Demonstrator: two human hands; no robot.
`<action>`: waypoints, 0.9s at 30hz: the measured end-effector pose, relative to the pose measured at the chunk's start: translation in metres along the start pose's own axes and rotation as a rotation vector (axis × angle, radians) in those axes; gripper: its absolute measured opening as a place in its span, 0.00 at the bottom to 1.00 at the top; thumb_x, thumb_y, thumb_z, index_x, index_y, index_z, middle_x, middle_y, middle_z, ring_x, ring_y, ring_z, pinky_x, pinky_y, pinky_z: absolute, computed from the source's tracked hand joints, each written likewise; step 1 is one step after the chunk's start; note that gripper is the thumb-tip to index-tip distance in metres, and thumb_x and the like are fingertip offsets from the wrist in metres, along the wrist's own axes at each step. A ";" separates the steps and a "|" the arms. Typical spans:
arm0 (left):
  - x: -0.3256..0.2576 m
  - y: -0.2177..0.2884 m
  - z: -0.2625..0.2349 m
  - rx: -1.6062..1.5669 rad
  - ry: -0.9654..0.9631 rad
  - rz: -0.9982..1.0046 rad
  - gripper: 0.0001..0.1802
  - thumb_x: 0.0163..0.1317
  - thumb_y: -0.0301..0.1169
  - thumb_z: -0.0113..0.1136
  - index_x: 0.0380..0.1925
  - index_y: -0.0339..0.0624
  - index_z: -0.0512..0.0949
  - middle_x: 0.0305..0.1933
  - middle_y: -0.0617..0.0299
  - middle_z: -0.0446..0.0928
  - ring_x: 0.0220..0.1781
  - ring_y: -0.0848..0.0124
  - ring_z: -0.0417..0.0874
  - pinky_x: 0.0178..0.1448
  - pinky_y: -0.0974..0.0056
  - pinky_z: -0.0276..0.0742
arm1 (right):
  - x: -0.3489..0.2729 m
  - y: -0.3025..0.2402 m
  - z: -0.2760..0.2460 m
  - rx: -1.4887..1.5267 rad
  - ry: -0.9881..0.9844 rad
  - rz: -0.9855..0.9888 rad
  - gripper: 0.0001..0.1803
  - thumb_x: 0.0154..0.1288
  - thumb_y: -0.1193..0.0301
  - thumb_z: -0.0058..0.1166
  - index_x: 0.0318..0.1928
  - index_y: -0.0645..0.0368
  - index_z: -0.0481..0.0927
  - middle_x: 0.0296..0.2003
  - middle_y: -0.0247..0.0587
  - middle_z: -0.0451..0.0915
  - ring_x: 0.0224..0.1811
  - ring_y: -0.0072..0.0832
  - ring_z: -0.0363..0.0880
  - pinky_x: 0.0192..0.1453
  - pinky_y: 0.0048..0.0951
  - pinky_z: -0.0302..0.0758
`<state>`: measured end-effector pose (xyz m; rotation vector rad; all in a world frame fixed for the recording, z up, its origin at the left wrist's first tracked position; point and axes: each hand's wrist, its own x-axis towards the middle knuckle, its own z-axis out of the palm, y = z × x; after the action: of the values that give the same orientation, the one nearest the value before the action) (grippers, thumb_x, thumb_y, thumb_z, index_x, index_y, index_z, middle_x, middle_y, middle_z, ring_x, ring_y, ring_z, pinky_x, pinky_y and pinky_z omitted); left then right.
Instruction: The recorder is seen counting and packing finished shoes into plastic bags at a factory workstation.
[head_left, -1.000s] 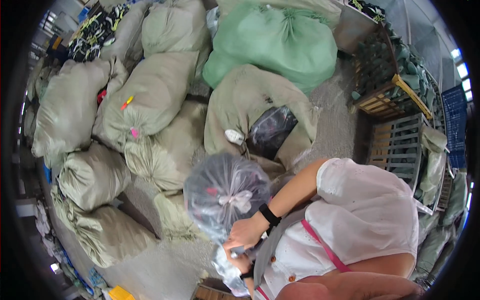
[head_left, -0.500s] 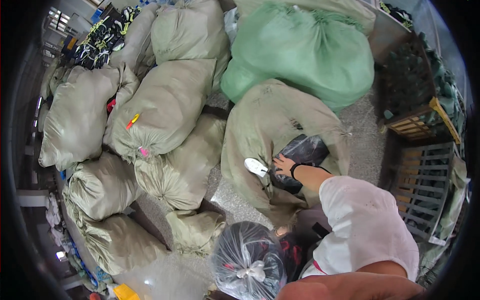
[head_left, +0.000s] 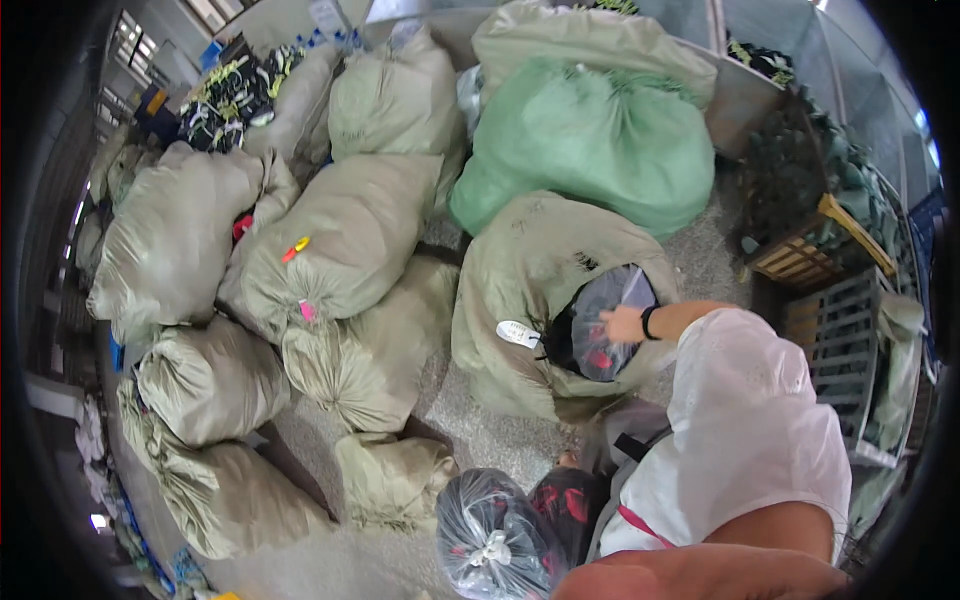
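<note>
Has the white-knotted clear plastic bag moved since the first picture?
Yes, toward the lower edge: the clear bag is now farther from the large green sack.

Free floor (head_left: 450, 402) left of the open sack (head_left: 510, 270) meets a knotted bag (head_left: 493, 535).

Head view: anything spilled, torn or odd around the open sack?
No spill visible. Dark marks on the open sack, near the see-through bag under the right hand, stand out, as the rest is mostly plain tan; print or damage, can't tell.

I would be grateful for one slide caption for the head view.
Right hand on a plastic bag inside an open beige sack, green sack behind.
</note>
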<state>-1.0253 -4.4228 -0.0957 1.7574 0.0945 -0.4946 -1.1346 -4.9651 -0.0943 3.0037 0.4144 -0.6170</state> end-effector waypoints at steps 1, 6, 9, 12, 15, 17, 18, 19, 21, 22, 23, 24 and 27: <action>0.007 0.006 -0.005 -0.024 -0.050 0.009 0.24 0.49 0.18 0.51 0.51 0.32 0.68 0.46 0.49 0.73 0.50 0.62 0.72 0.59 0.62 0.63 | -0.025 0.004 -0.032 0.012 -0.025 0.115 0.04 0.40 0.70 0.53 0.20 0.52 0.80 0.23 0.37 0.78 0.35 0.35 0.76 0.27 0.38 0.76; 0.017 0.020 -0.060 -0.118 -0.204 0.024 0.24 0.49 0.18 0.50 0.51 0.32 0.68 0.46 0.49 0.73 0.50 0.62 0.72 0.59 0.62 0.63 | -0.076 -0.010 -0.173 0.066 0.351 0.582 0.04 0.37 0.72 0.52 0.19 0.55 0.79 0.22 0.44 0.76 0.34 0.43 0.74 0.28 0.42 0.73; -0.023 0.004 -0.108 -0.194 -0.179 -0.024 0.24 0.49 0.18 0.50 0.51 0.32 0.68 0.46 0.49 0.73 0.50 0.62 0.72 0.59 0.62 0.63 | -0.046 -0.027 -0.276 0.058 0.612 0.547 0.06 0.36 0.74 0.51 0.21 0.56 0.78 0.23 0.49 0.76 0.30 0.47 0.75 0.30 0.45 0.72; -0.122 -0.039 -0.145 -0.346 0.008 -0.136 0.25 0.49 0.18 0.50 0.51 0.32 0.68 0.46 0.49 0.73 0.50 0.62 0.72 0.59 0.62 0.63 | 0.001 -0.069 -0.366 0.158 0.714 0.580 0.13 0.35 0.77 0.48 0.28 0.57 0.80 0.29 0.51 0.78 0.36 0.49 0.76 0.39 0.44 0.73; -0.248 -0.062 -0.164 -0.515 0.280 -0.234 0.25 0.49 0.18 0.50 0.51 0.32 0.68 0.46 0.49 0.73 0.50 0.62 0.72 0.59 0.62 0.63 | -0.004 -0.071 -0.405 0.462 0.810 0.464 0.08 0.35 0.80 0.49 0.23 0.61 0.71 0.15 0.35 0.66 0.18 0.26 0.63 0.22 0.31 0.62; -0.263 -0.002 -0.142 0.103 0.646 -0.036 0.26 0.46 0.14 0.46 0.50 0.33 0.69 0.42 0.53 0.76 0.45 0.65 0.76 0.53 0.65 0.68 | 0.020 -0.104 -0.429 0.772 0.759 0.446 0.12 0.33 0.82 0.50 0.27 0.62 0.74 0.17 0.24 0.63 0.20 0.19 0.62 0.22 0.24 0.60; -0.263 0.052 -0.144 0.037 0.689 0.020 0.24 0.47 0.14 0.46 0.49 0.33 0.69 0.41 0.54 0.77 0.43 0.65 0.77 0.52 0.65 0.69 | 0.038 -0.111 -0.428 0.768 0.745 0.396 0.17 0.33 0.84 0.50 0.31 0.61 0.77 0.19 0.24 0.65 0.20 0.20 0.62 0.23 0.24 0.61; -0.275 0.060 -0.124 -0.008 0.695 0.022 0.23 0.48 0.14 0.46 0.48 0.33 0.70 0.41 0.54 0.76 0.44 0.66 0.76 0.51 0.66 0.69 | 0.043 -0.105 -0.430 0.993 0.708 0.397 0.21 0.33 0.85 0.49 0.36 0.63 0.78 0.22 0.26 0.69 0.22 0.20 0.65 0.25 0.23 0.63; -0.292 0.069 -0.101 -0.080 0.721 -0.059 0.22 0.49 0.14 0.46 0.48 0.34 0.70 0.41 0.55 0.76 0.44 0.67 0.76 0.50 0.67 0.69 | 0.065 -0.091 -0.416 1.318 0.658 0.316 0.20 0.35 0.86 0.48 0.36 0.65 0.77 0.25 0.31 0.73 0.25 0.24 0.70 0.30 0.23 0.67; -0.292 0.073 -0.099 -0.096 0.726 -0.059 0.22 0.49 0.14 0.46 0.48 0.34 0.69 0.41 0.56 0.76 0.44 0.68 0.76 0.50 0.67 0.69 | 0.082 -0.087 -0.410 1.339 0.628 0.328 0.20 0.36 0.87 0.48 0.36 0.65 0.76 0.25 0.33 0.74 0.26 0.25 0.72 0.31 0.24 0.68; -0.296 0.084 -0.096 -0.092 0.764 -0.055 0.22 0.49 0.14 0.46 0.48 0.34 0.69 0.41 0.56 0.76 0.44 0.68 0.76 0.50 0.67 0.69 | 0.098 -0.086 -0.403 1.352 0.616 0.290 0.20 0.36 0.87 0.48 0.36 0.65 0.76 0.25 0.33 0.74 0.26 0.25 0.72 0.31 0.24 0.68; -0.292 0.097 -0.091 -0.093 0.778 -0.025 0.22 0.49 0.14 0.47 0.48 0.34 0.69 0.41 0.57 0.76 0.43 0.69 0.76 0.49 0.68 0.69 | 0.113 -0.088 -0.394 1.429 0.606 0.298 0.19 0.36 0.87 0.48 0.35 0.65 0.76 0.25 0.33 0.74 0.25 0.25 0.71 0.31 0.24 0.68; -0.294 0.108 -0.056 -0.116 0.842 0.004 0.21 0.50 0.14 0.48 0.47 0.35 0.69 0.40 0.59 0.76 0.43 0.71 0.76 0.49 0.69 0.69 | 0.148 -0.073 -0.371 1.567 0.519 0.200 0.17 0.38 0.85 0.51 0.35 0.63 0.76 0.25 0.34 0.75 0.24 0.24 0.72 0.29 0.25 0.69</action>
<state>-1.2408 -4.3379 0.1222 1.7434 0.6939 0.2791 -0.8824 -4.8214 0.1892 4.5467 -0.8076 -0.0091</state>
